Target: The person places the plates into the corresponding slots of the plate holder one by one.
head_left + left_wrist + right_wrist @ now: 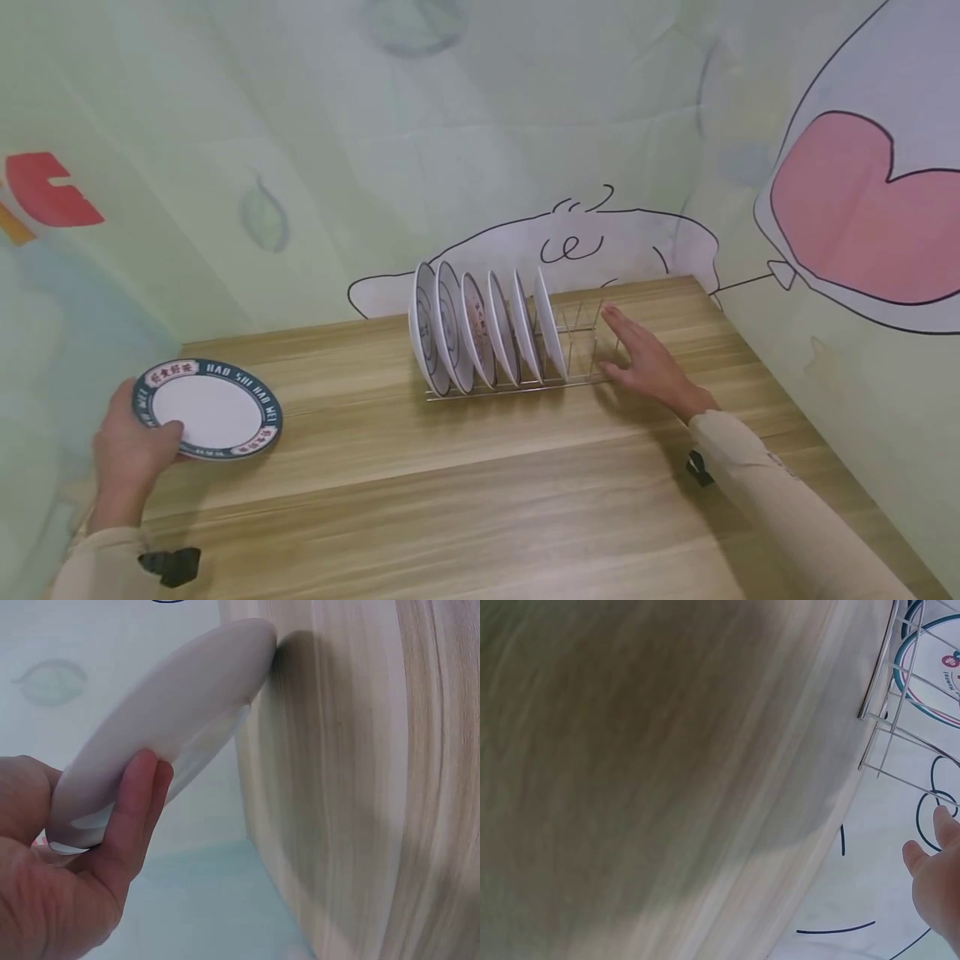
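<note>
A white plate (pixel 213 408) with a dark blue lettered rim is gripped at its left edge by my left hand (pixel 133 442), thumb on top. The left wrist view shows fingers (pixel 135 802) pressed against the plate's pale underside (pixel 172 712). At the right end of a wire dish rack (pixel 517 387), my right hand (pixel 648 358) has its fingers spread and holds nothing; whether it touches the wires I cannot tell. Several plates (pixel 477 329) stand on edge, side by side, in the rack's left and middle slots.
The rack stands near the back of a wooden table (pixel 450 508). A patterned cloth wall (pixel 300 150) rises behind the table and along its right side. Black wrist straps show below both sleeves.
</note>
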Tool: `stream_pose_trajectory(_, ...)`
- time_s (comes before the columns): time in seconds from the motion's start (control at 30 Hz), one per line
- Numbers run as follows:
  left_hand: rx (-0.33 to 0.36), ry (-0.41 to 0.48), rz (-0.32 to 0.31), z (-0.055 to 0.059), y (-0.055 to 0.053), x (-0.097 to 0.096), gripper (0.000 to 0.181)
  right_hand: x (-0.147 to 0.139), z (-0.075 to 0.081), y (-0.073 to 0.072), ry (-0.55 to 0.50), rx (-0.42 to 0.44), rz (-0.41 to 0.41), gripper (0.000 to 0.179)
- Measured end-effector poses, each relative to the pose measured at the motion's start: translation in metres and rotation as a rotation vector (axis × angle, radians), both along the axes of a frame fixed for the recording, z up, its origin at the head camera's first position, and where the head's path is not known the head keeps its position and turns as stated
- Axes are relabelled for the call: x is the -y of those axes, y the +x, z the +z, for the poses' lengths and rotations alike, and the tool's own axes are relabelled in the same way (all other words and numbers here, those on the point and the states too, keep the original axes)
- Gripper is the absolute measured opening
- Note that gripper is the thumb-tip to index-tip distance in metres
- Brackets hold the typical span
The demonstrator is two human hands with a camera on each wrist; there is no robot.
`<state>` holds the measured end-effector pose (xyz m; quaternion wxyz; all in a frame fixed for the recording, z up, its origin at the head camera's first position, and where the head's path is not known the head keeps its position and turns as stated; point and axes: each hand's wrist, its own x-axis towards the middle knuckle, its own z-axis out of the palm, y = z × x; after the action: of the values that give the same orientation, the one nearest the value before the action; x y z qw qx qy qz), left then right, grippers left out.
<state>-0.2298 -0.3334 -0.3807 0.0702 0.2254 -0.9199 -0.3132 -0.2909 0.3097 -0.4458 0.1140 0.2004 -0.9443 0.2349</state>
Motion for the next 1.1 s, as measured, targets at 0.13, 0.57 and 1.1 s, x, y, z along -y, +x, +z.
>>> stream_pose_trajectory(0.13,-0.031,-0.045,-0.033,0.005,0.005,-0.001,0.086,0.000,-0.001,0.000,-0.003,-0.006,-0.002,0.085)
stream_pose_trajectory(0.57,-0.037,-0.137,-0.118,0.035,0.033,-0.016,0.085,0.002,0.000,-0.001,0.014,-0.002,-0.009,0.085)
stream_pose_trajectory(1.1,0.031,-0.198,-0.227,0.058,0.065,-0.056,0.086,0.003,0.002,0.002,-0.002,0.011,-0.008,0.084)
